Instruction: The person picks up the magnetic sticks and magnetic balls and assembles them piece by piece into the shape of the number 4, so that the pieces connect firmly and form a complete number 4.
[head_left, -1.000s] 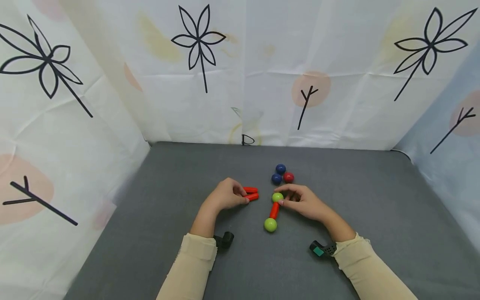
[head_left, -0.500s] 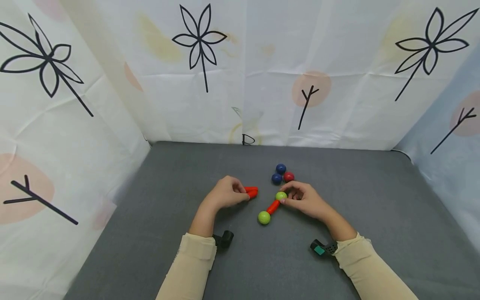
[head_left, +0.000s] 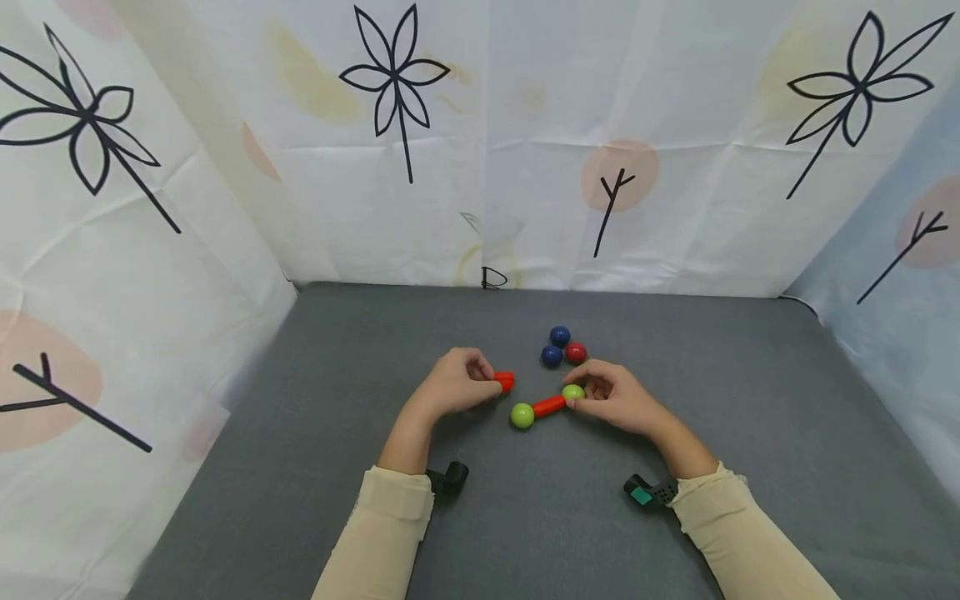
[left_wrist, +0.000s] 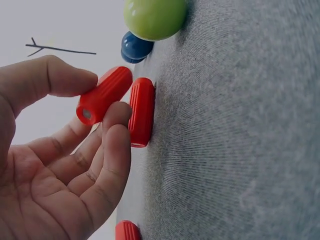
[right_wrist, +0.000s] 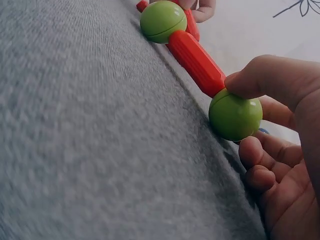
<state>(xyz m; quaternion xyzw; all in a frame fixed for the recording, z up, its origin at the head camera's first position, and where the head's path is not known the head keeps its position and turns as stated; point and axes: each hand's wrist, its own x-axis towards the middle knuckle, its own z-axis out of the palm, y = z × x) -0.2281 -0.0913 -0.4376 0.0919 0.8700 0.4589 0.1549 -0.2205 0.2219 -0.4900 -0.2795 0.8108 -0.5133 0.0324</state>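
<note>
My left hand (head_left: 459, 383) pinches a red ribbed magnetic rod (left_wrist: 106, 92) between thumb and fingers; a pale metal disc shows in its near end. Just behind those fingertips, a second red rod (left_wrist: 142, 112) lies on the cloth. To the right, my right hand (head_left: 617, 398) grips a green ball (right_wrist: 235, 116) by thumb and fingertips. That ball joins one end of another red rod (right_wrist: 197, 62), whose far end meets a second green ball (right_wrist: 163, 21). This linked piece points toward the left hand, apart from the rod there.
Beyond the right hand, two blue balls (head_left: 551, 357) and a red ball (head_left: 576, 353) sit close together on the grey cloth (head_left: 360, 333). Another red piece (left_wrist: 127, 231) shows at the bottom of the left wrist view. A patterned white curtain (head_left: 525, 167) encloses the back and sides.
The linked piece has swung round, its free green ball going left and away from me, while the right hand has shifted slightly right. The left hand's rod has turned to point more away.
</note>
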